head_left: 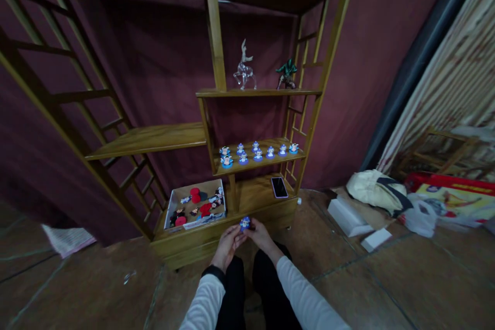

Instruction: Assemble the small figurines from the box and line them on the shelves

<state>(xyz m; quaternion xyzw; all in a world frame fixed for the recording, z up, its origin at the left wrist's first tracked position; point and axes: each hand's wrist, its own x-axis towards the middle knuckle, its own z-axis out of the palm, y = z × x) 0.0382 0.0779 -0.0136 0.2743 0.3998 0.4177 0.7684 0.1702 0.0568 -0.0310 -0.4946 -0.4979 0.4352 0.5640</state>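
Between my two hands is a small purple-and-white figurine (245,224), held in front of the shelf unit's base. My left hand (228,244) has its fingers closed on the figurine's left and lower side. From the other side, my right hand (261,234) pinches it. Similar little figurines (270,152) stand upright in two loose rows on the low right shelf (247,166), several with purple bases and a few with blue ones. Left of my hands, an open cardboard box (196,223) holds several red, black and white figures (205,210).
A phone (279,187) lies on the bottom board. Higher up stand a clear deer-like figure (244,67) and a green figure (286,73). White boxes (348,216), a pale bag (377,191) and a red-yellow package (456,198) lie on the floor at right.
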